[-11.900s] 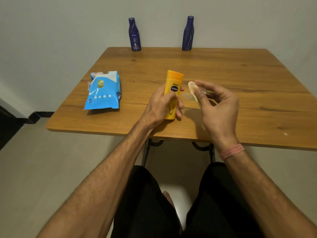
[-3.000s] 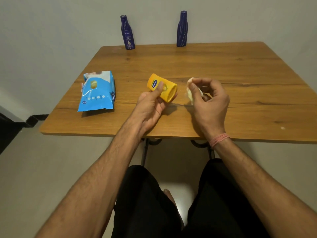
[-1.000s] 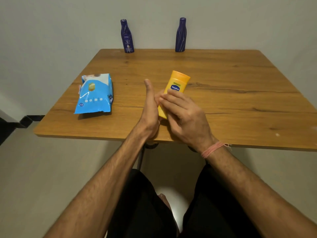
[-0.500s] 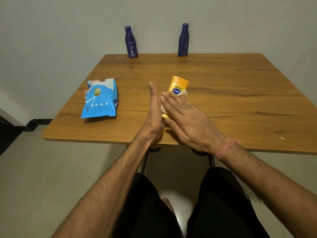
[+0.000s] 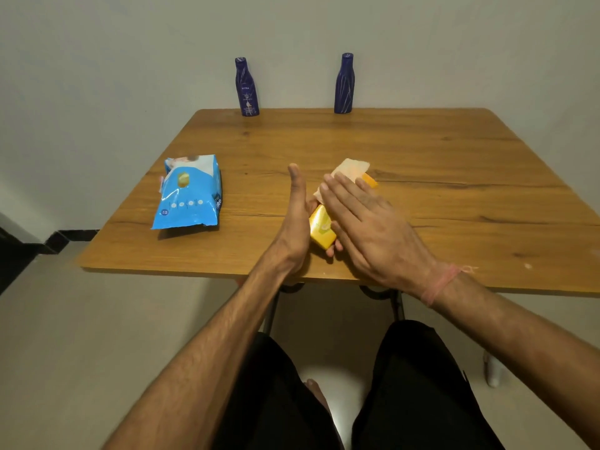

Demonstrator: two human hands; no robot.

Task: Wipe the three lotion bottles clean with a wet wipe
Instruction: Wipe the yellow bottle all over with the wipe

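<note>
Straight fingers are pressing the wet wipe onto the yellow bottle; ungripped, it risks squirting free

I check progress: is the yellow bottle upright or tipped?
Tipped: the yellow bottle lies slanted between the left hand and right hand, under the wipe.

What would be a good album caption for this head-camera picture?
Right hand presses a wet wipe along a yellow lotion bottle cradled in the left hand.

table: matt wood grain | wipes pack: glossy plastic film
</note>
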